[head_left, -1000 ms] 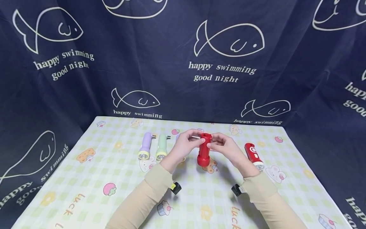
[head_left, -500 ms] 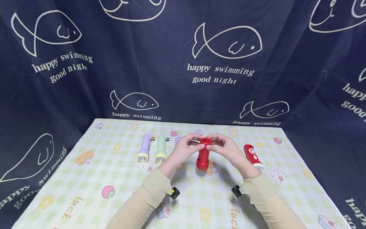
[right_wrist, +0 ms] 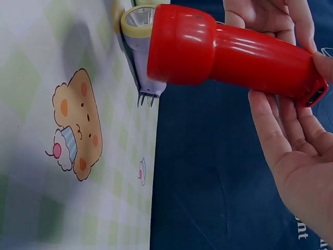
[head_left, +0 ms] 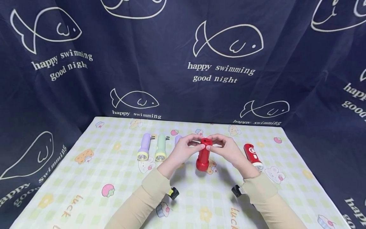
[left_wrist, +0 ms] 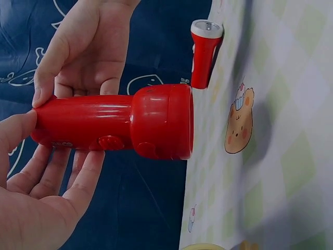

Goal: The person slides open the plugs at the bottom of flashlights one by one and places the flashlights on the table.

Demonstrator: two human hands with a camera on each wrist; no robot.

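Note:
Both hands hold one red flashlight (head_left: 203, 157) with its wide head down, close over the table, and its tail up. My left hand (head_left: 184, 149) pinches the tail end from the left, thumb on the near side. From the other side my right hand (head_left: 227, 149) pinches the same end, the two thumb tips almost meeting. In the left wrist view a round button (left_wrist: 111, 142) shows on the red barrel, with fingertips beside it. A small dark slot (right_wrist: 315, 97) is visible at the tail in the right wrist view.
A purple flashlight (head_left: 145, 146) and a green flashlight (head_left: 161, 147), plug prongs out, lie to the left. Another purple flashlight (head_left: 178, 139) is partly hidden behind my left hand. A red and white flashlight (head_left: 253, 156) lies right, on the checked tablecloth (head_left: 94, 178).
Over the last second both hands have brought the red flashlight slightly down and nearer to me, its tail tipping toward the head camera. In the latest half second they barely move.

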